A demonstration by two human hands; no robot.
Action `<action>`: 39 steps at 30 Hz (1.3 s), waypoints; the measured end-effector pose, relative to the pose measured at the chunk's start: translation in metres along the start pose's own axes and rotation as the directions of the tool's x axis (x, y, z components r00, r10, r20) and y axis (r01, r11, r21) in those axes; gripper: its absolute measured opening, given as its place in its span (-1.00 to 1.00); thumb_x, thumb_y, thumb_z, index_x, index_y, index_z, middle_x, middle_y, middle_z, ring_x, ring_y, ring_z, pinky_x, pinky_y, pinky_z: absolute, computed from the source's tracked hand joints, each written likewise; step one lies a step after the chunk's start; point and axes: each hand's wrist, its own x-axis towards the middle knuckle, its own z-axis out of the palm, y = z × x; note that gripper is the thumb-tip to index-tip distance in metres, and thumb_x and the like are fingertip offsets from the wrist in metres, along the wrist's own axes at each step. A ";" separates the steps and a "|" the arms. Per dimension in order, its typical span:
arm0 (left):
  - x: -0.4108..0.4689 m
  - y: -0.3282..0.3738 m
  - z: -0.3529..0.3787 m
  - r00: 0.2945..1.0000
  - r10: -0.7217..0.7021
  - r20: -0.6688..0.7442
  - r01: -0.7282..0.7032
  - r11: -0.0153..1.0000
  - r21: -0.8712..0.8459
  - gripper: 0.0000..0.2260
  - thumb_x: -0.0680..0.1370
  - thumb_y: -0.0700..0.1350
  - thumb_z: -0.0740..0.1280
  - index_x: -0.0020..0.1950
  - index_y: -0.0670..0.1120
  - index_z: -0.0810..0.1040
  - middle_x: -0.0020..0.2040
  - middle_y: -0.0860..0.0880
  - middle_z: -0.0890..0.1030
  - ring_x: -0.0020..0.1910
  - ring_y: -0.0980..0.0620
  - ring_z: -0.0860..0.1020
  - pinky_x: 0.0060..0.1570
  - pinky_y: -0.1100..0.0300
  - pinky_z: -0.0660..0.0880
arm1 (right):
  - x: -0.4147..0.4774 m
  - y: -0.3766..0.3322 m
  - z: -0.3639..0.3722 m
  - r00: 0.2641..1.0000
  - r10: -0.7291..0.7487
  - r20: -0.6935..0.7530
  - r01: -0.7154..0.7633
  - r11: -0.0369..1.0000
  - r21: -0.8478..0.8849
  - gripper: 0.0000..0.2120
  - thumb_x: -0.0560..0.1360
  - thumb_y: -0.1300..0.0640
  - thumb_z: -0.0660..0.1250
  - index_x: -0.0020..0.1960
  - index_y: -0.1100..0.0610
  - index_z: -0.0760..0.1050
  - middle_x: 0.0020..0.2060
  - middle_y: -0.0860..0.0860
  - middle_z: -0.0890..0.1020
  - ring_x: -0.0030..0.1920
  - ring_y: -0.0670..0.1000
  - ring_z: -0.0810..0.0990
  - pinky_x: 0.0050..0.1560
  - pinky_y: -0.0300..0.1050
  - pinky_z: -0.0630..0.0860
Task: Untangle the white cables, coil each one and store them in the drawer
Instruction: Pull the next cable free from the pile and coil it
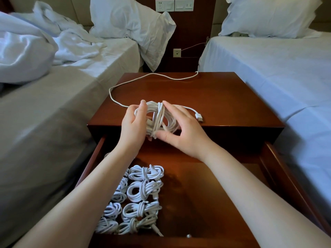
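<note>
I hold a coiled white cable (pixel 157 119) above the front edge of the nightstand top (pixel 223 97). My left hand (pixel 133 122) grips its left side, thumb on top. My right hand (pixel 180 127) pinches its right side between thumb and fingers. A loose white cable (pixel 143 77) lies in a long curve on the nightstand top, and a USB plug (pixel 199 116) lies to the right of my right hand. Below, the open drawer (pixel 206 194) holds several coiled white cables (pixel 141 199) in rows along its left side.
An unmade bed (pixel 62 90) with a rumpled duvet and a pillow stands to the left. A made bed (pixel 277 72) with a pillow is on the right. A dark wood wall panel with sockets and switches (pixel 173 5) rises behind the nightstand.
</note>
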 end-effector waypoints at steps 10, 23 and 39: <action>0.003 -0.015 -0.027 0.988 -0.136 0.078 0.116 0.970 0.215 -0.44 0.47 0.32 0.15 -0.06 -0.17 0.58 -0.11 -0.21 0.63 -0.05 -0.19 0.62 -0.03 -0.16 0.58 | -0.007 0.003 0.014 1.000 0.017 0.009 -0.016 0.993 -0.119 -0.13 0.27 -0.19 0.55 0.46 0.05 0.31 0.24 -0.08 0.47 0.24 -0.08 0.45 0.24 -0.18 0.40; -0.003 -0.042 -0.061 0.927 -0.162 0.339 -0.200 0.551 0.810 -0.57 0.62 0.08 0.15 -0.30 -0.16 0.50 -0.39 -0.07 0.55 -0.40 0.00 0.49 -0.40 0.18 0.34 | -0.009 0.026 0.053 0.943 0.263 0.204 -0.232 0.959 -0.165 -0.21 0.32 -0.10 0.51 0.47 0.04 0.30 0.32 -0.01 0.44 0.32 0.02 0.41 0.31 -0.04 0.38; -0.003 -0.044 -0.055 0.947 -0.130 0.294 -0.176 0.555 0.813 -0.62 0.63 0.04 0.15 -0.33 -0.11 0.45 -0.41 -0.02 0.49 -0.37 -0.01 0.49 -0.37 0.15 0.36 | -0.005 0.026 0.055 0.923 0.268 0.277 -0.252 0.963 -0.094 -0.43 0.51 -0.15 0.31 0.46 0.00 0.32 0.46 -0.04 0.32 0.46 -0.01 0.25 0.44 -0.02 0.22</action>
